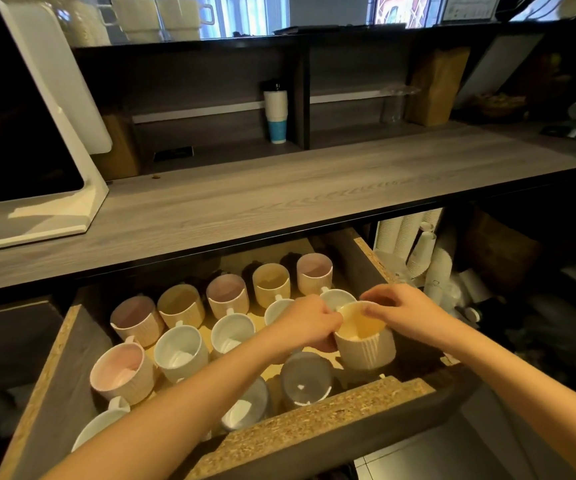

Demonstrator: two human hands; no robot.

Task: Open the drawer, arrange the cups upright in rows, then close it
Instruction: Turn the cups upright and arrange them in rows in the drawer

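I have both hands on 1 cream ribbed ceramic cup (364, 336), upright near the right wall of the open chipboard drawer (324, 412). My left hand (309, 322) wraps the cup's left side with the fingers curled tight against it, where I judge the handle to be, though the hand hides it. My right hand (402, 311) comes over the top, thumb and fingertips pinched on the far rim. I take this 2-handed hold as a way of keeping the cup level while it is steered into line with its neighbours. I cannot tell whether its base is touching the drawer floor or hanging just above it.

Behind the cream cup, toward the back of the drawer, runs a row of 5 ribbed mugs (226, 294) in pink and tan, all upright, all seemingly empty. In front of that row stands a row of plain white mugs (232, 332), also upright and empty, their handles pointing to the back; my left hand covers part of this row. To the left of the cream cup, near the drawer's left wall, sits a pink-lined ribbed mug (120, 372). Just in front of the cream cup, against the drawer's front panel, a grey mug (305, 379) stands mouth up.

The front row looks unfinished, so I judge arranging is well along and closing is yet to come.
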